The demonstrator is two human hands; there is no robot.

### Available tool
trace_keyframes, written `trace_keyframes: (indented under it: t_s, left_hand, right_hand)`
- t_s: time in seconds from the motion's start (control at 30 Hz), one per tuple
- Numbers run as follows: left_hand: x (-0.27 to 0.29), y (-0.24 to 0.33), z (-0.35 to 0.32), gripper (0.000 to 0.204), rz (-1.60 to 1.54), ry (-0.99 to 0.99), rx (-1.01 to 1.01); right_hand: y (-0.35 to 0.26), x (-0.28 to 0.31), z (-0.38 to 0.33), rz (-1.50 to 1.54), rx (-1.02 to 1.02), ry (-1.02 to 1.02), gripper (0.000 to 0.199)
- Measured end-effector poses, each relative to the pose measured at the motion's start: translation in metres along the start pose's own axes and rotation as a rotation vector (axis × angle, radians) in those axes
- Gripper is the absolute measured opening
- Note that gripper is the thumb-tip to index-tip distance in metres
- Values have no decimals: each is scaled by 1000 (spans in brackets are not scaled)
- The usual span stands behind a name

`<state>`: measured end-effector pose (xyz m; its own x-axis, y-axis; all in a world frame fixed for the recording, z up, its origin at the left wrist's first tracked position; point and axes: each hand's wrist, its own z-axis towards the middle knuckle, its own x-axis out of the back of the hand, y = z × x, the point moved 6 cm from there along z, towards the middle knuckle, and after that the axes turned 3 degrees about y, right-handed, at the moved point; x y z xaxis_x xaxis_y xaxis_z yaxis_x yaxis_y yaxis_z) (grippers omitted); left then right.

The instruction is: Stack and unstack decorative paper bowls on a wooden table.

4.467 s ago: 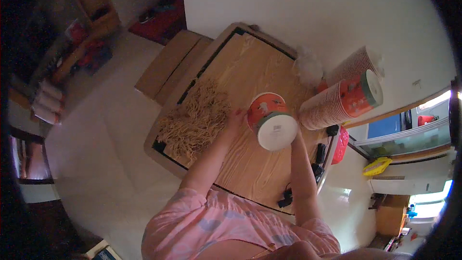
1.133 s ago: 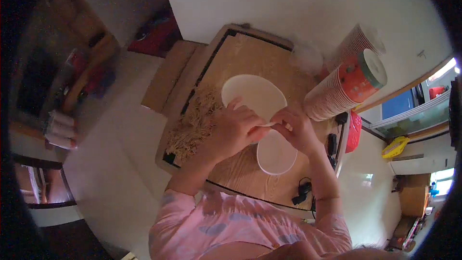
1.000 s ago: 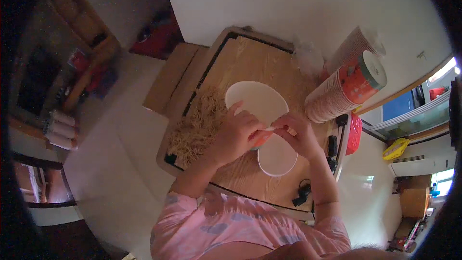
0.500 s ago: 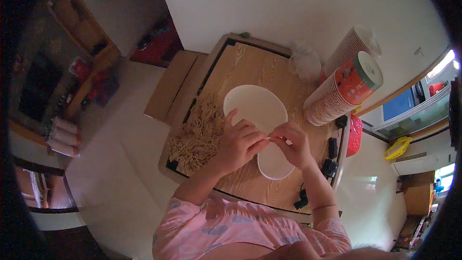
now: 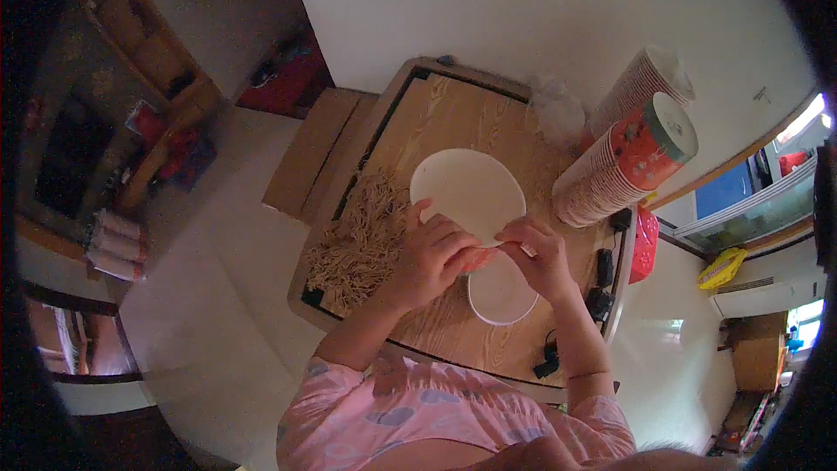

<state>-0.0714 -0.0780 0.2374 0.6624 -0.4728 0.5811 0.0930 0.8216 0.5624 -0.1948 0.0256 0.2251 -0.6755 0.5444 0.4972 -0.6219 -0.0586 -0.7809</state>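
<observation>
My left hand (image 5: 433, 255) and my right hand (image 5: 538, 255) meet over the table, fingertips pinched together around something small, thin and pale that I cannot make out. A reddish patch shows beside the left fingertips; what it belongs to is unclear. Just beyond my fingers is a large white round container (image 5: 466, 187), its pale inside facing up. A second white round container (image 5: 503, 295) shows below my hands, partly covered by them. Left of my left hand lies a tangled pile of beige cords (image 5: 353, 249).
Tall stacks of red patterned paper tubs (image 5: 602, 179) stand at the table's right, near a clear plastic bag (image 5: 558, 113). Black adapters (image 5: 600, 303) line the right edge of the wooden table (image 5: 418, 331). A cardboard box (image 5: 314, 153) sits at the far left, and a white wall rises behind.
My right fingers have drawn slightly away from the left ones, with a thin pale piece between them. The reddish patch by my left fingertips now shows.
</observation>
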Motion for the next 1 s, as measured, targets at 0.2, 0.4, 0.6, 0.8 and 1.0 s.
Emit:
trace_keyframes:
  t_s: [0.2, 0.4, 0.6, 0.8, 1.0]
  left_hand:
    - [0, 4, 5, 14, -9, -28, 9]
    - [-8, 2, 4, 13, 27, 17, -73]
    - [-9, -4, 6, 14, 109, 74, -126]
    - [-14, -15, 14, 14, 125, 21, -121]
    - [-32, -44, 19, 9, 168, -13, -80]
  right_hand:
    - [-5, -2, 2, -44, 104, 17, 15]
    - [-5, -7, 4, -28, 108, 12, 16]
    - [1, -7, 15, -11, 119, -21, 14]
    - [23, 3, 23, -126, 89, -2, 18]
    - [21, -4, 36, -179, 167, 35, 18]
